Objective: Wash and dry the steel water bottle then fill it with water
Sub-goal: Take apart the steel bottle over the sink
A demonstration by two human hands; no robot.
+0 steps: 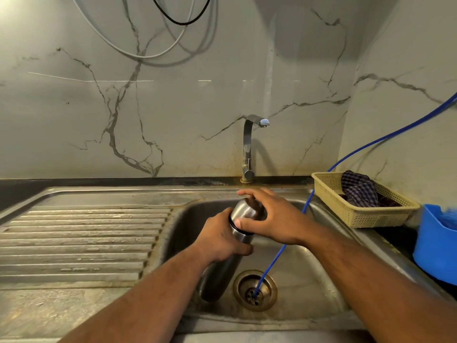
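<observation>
Left hand (222, 240) clasps the body of the tilted steel water bottle (241, 211) over the sink (321, 280) as right hand (274, 219) curls round its top; a slack hold risks dropping it.

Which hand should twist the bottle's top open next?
Right, probably: the right hand curls round the top of the bottle, while the left hand grips its body over the sink.

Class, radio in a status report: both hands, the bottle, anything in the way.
Left hand grips steel bottle mid-body. Right hand grips its top. Bottle tilted in sink. Blue hose runs into drain beside it.
</observation>
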